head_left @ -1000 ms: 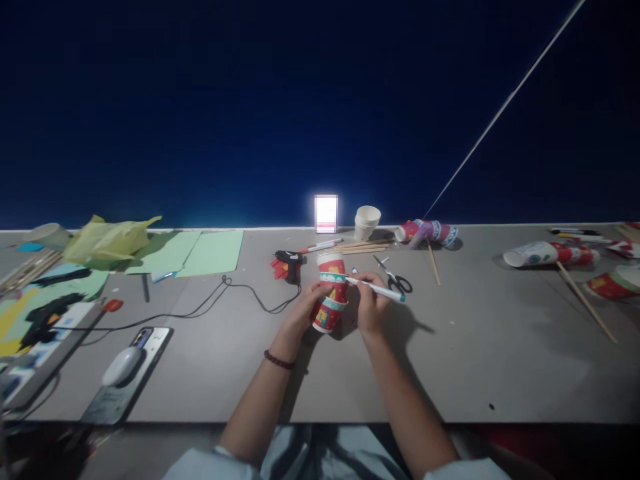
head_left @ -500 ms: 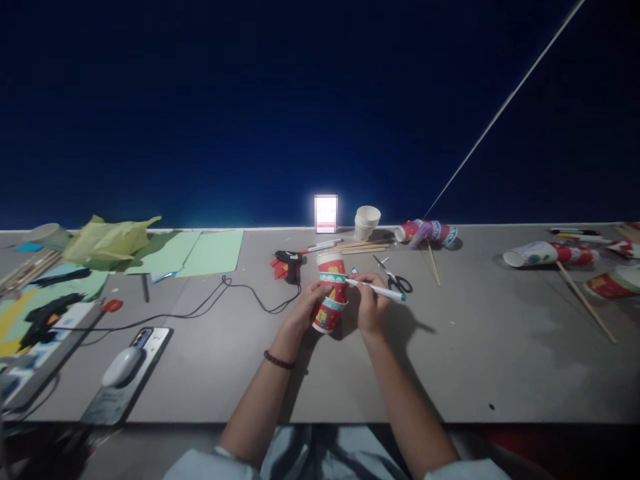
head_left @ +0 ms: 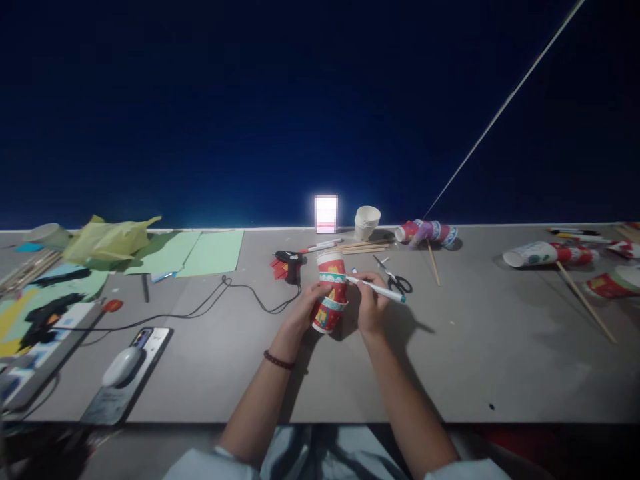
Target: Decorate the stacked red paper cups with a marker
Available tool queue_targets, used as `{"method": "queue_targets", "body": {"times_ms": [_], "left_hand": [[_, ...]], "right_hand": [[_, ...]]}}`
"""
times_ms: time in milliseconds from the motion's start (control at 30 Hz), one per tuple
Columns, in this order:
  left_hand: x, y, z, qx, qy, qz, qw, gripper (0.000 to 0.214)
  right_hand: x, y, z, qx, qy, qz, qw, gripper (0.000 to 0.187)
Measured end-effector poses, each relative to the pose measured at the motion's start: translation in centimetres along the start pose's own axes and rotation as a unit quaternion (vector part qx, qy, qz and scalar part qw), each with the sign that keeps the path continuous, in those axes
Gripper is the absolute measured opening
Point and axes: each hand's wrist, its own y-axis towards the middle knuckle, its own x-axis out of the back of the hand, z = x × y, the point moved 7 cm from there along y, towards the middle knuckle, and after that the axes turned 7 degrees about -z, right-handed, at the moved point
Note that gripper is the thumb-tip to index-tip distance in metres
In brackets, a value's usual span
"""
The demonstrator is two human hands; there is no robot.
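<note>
Left hand (head_left: 303,308) holds red paper cups (head_left: 337,292) | right hand (head_left: 373,307) holds white marker (head_left: 390,293), tip at cups | scissors (head_left: 399,284) lie right, glue gun (head_left: 292,260) left

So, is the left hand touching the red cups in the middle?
Touching. The head view shows the left hand gripping the red cups, thumb against their side.
</note>
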Motion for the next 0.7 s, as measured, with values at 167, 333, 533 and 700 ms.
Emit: {"method": "queue_targets", "body": {"times_ms": [167, 333, 533, 700], "left_hand": [[0.09, 0.05, 0.02, -0.002, 0.008, -0.004, 1.000, 0.045], [0.08, -0.06, -0.02, -0.004, 0.018, 0.000, 1.000, 0.045], [0.02, -0.05, 0.03, 0.001, 0.022, 0.012, 1.000, 0.051], [0.02, 0.08, 0.09, -0.004, 0.016, 0.016, 1.000, 0.050]], "right_hand": [[-0.09, 0.00, -0.01, 0.002, 0.009, 0.002, 1.000, 0.007], [-0.15, -0.06, -0.06, 0.002, 0.009, 0.006, 1.000, 0.007], [-0.11, -0.05, 0.13, 0.001, -0.009, 0.001, 1.000, 0.008], [-0.18, -0.03, 0.10, -0.009, 0.005, 0.001, 1.000, 0.006]]}}
